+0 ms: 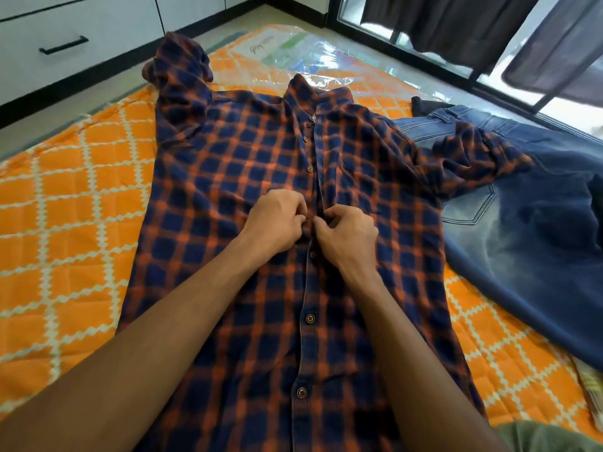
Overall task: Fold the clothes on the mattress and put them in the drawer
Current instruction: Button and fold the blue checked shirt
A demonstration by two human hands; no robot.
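Note:
A navy and orange checked shirt [228, 177] lies front-up and spread flat on the orange patterned mattress [65, 207], collar at the far end. My left hand [275, 223] and my right hand [349, 234] meet at the button placket around mid-chest. Each pinches an edge of the placket with curled fingers. The buttons below my hands are fastened. The shirt's left sleeve is bunched at the far left; its right sleeve lies over a pair of blue jeans [528, 230] at the right.
White drawers with a black handle [63, 45] stand beyond the mattress at the far left. Clear plastic wrap [293, 57] covers the mattress's far end. Dark curtains and a glass door [489, 34] run along the right. An olive cloth [548, 435] lies at the bottom right.

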